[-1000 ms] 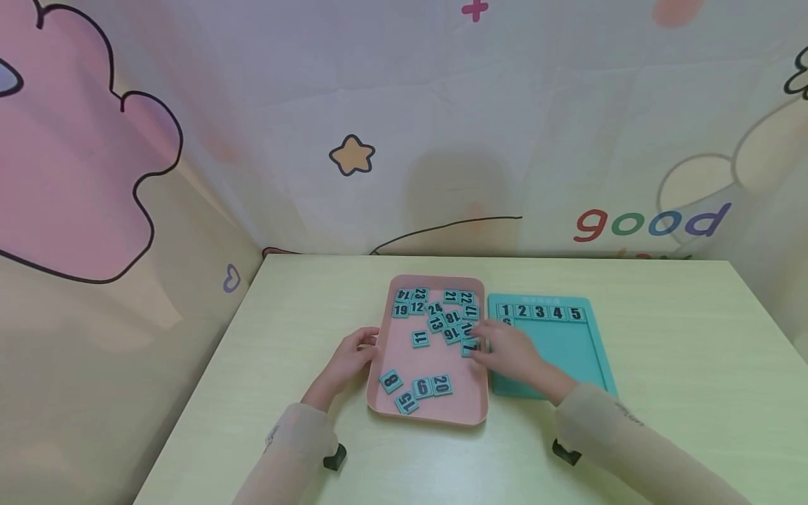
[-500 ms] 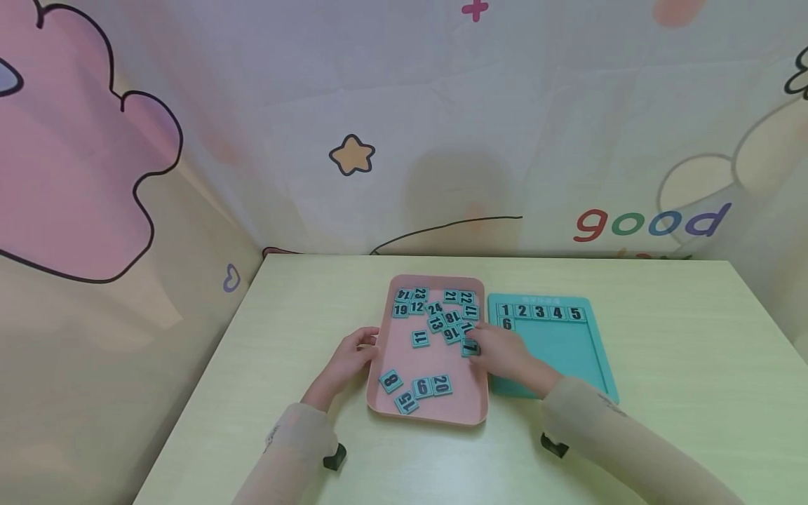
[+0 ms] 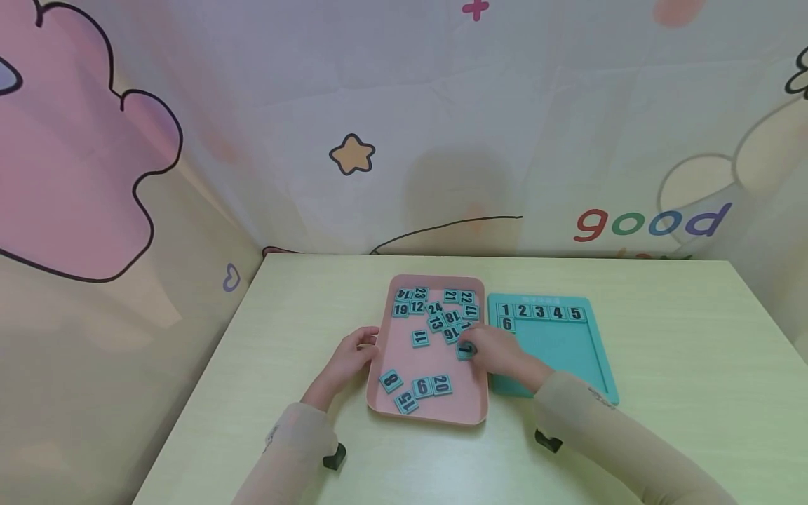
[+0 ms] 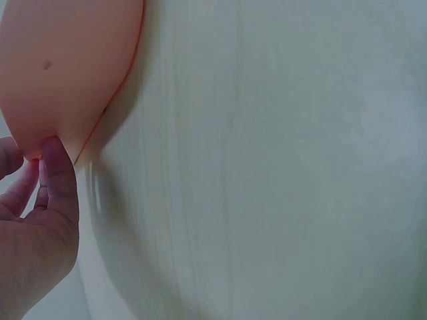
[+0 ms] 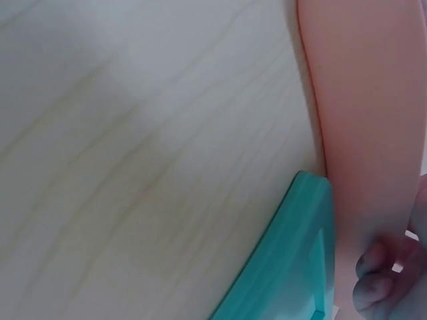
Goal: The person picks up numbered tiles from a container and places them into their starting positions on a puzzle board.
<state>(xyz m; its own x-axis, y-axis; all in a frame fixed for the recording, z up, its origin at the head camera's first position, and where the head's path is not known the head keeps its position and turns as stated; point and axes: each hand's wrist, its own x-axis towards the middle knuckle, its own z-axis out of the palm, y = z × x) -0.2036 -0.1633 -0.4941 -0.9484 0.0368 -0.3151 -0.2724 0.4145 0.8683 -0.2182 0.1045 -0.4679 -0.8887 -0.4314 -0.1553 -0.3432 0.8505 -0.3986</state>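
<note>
A pink tray lies mid-table with several teal number tiles, among them 8, 9, 20 and 15 near its front. My left hand grips the tray's left rim; the left wrist view shows the thumb against the tray's edge. My right hand reaches over the tray's right side and pinches the tile 7. The right wrist view shows its curled fingers beside the tray. To the right lies a teal board with tiles 1 to 5 in its top row and 6 below.
The pale wooden table is boxed in by printed cloth walls at the back and both sides. The teal board's corner sits right against the tray. Bare tabletop stretches left of the tray and right of the board.
My right hand has drawn left off the teal board onto the tray's right side, uncovering the 6, and closed on the tile 7. The left hand has stayed on the rim.
</note>
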